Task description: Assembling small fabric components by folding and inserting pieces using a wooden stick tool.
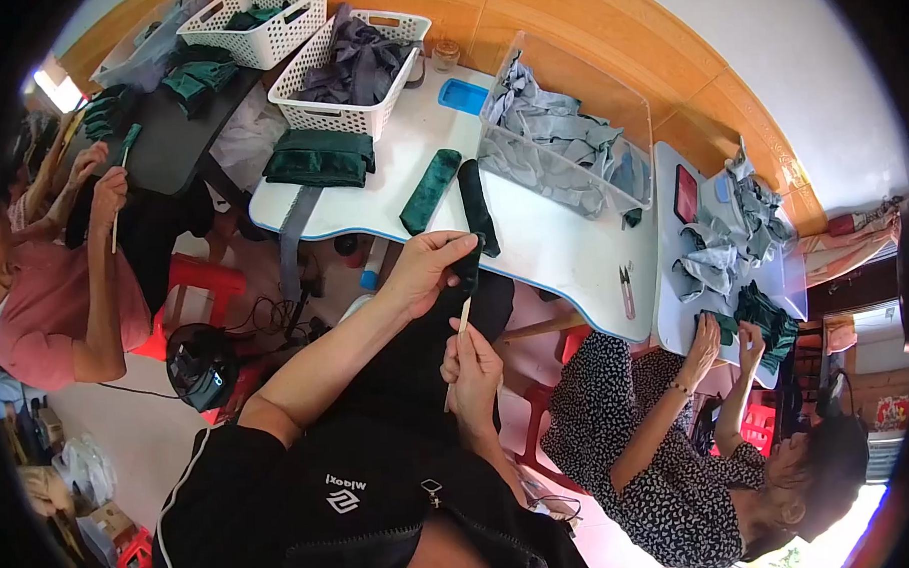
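1. Spanning the space beyond your hands, the white table (574, 265) curves along its blue edge.
2. Up on it sits the clear bin (561, 185), heaped with grey-green cloth.
3. Nearer you lie two strips: the green strip (432, 192), velvety, and the blackish strip (479, 208) just beside it.
4. And your hands! Left hand (424, 272): thumb and fingers pinched on cloth. Right hand (473, 373), lower: fingers closed around a stick.
5. There's your dark green cloth piece (465, 269), hanging from that pinch at the table's near edge. Light, soft and floppy, I'd judge, perhaps slippery, hardly fragile; best held by a bunched end. It looks short, near-black, with a faint sheen.
6. Last, the thin stick (465, 315): pale, straight, probably light and stiff, best gripped near the cloth. Whether its tip goes inside, I can't tell.
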Demonstrator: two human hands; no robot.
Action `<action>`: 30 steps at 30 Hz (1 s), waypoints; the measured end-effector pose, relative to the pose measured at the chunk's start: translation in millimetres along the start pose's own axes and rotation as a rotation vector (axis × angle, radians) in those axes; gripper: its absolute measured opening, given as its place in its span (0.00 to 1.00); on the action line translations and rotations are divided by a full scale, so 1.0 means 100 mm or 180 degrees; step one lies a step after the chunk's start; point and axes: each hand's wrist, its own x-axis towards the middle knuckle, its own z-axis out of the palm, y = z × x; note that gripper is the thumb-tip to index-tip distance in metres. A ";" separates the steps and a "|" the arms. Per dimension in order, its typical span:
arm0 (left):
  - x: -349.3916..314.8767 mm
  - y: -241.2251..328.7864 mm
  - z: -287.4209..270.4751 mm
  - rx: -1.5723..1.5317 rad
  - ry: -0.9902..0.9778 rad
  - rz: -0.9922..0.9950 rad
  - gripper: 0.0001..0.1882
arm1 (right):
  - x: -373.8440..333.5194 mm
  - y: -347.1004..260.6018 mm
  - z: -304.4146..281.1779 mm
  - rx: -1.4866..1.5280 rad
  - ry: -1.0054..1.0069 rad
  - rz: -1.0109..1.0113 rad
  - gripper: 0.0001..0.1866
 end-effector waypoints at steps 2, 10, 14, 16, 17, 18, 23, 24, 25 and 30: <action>-0.06 -0.05 0.08 0.0262 -0.0073 -0.0098 0.11 | 0.00 -0.07 0.09 -0.0003 0.0216 -0.0156 0.20; -0.12 -0.15 0.14 0.0516 -0.0184 -0.0017 0.12 | 0.05 -0.11 0.09 0.0350 0.0199 -0.0113 0.19; -0.15 0.03 0.32 0.0567 0.0016 0.0171 0.13 | 0.09 -0.21 0.13 0.0245 0.0148 0.0042 0.19; -0.11 0.08 0.31 0.0681 0.0084 0.0269 0.15 | 0.07 -0.20 0.14 0.0223 0.0094 0.0014 0.19; -0.08 0.08 0.27 0.0676 0.0087 0.0268 0.15 | 0.07 -0.20 0.14 0.0202 0.0037 -0.0017 0.20; -0.02 0.09 0.25 0.0626 0.0038 0.0234 0.15 | 0.08 -0.17 0.10 0.0192 0.0034 -0.0025 0.20; 0.09 0.07 0.16 0.0475 0.0036 0.0155 0.16 | 0.06 -0.01 0.01 0.0050 0.0074 0.0090 0.20; 0.10 0.07 0.14 0.0460 0.0023 0.0139 0.16 | 0.07 -0.03 0.05 0.0055 0.0075 0.0102 0.20; 0.11 0.07 0.12 0.0446 0.0012 0.0125 0.16 | 0.10 -0.04 0.09 -0.0044 0.0108 -0.0006 0.20; 0.10 0.01 0.20 0.0723 -0.0054 0.0156 0.17 | 0.20 -0.06 0.10 -0.0462 0.0272 -0.0381 0.20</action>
